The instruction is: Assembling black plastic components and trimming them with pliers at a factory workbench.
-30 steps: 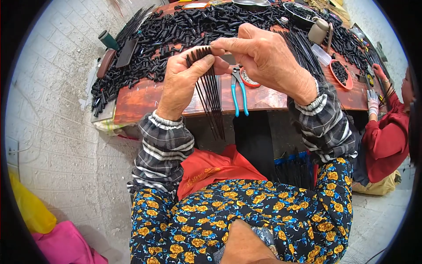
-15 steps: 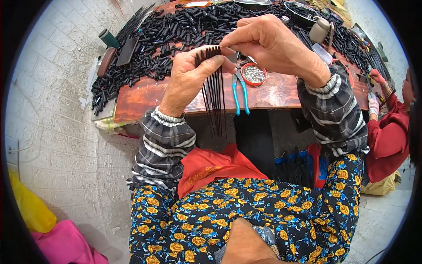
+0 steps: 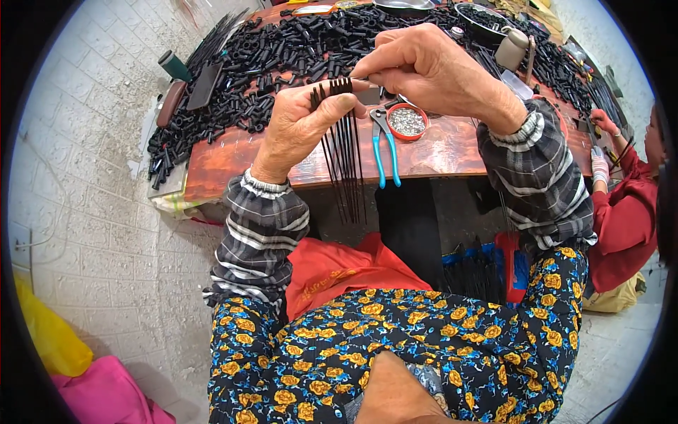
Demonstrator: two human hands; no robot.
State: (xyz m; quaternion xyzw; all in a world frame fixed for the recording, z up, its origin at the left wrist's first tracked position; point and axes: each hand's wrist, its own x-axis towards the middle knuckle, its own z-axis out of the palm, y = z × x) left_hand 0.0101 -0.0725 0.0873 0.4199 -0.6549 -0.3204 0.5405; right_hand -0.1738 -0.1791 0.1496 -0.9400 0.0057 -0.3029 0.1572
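Observation:
My left hand [image 3: 293,131] is closed on a fanned row of thin black rods [image 3: 344,159], pinned between thumb and fingers. Their upper ends line up above the thumb, and the long lower parts hang past the table edge. At the row's right end, the fingertips of my right hand [image 3: 441,78] are pinched together. Whatever lies between them is too small to make out. Below the hands, turquoise-handled pliers [image 3: 393,152] lie on the wooden table [image 3: 445,155], beside a round red dish [image 3: 409,138] of small silvery pieces.
Piles of short black tubular parts [image 3: 304,42] cover the table's far side. A dark flat case [image 3: 205,86] and a green cup [image 3: 174,66] stand at the left. A grey bottle [image 3: 512,49] is at the right, near a co-worker in a red sleeve [image 3: 625,219]. A red cloth [image 3: 346,265] covers my lap.
Both hands have shifted very slightly, the left one a little leftward. The rods' upper ends now show a gap between a few at the left and the rest.

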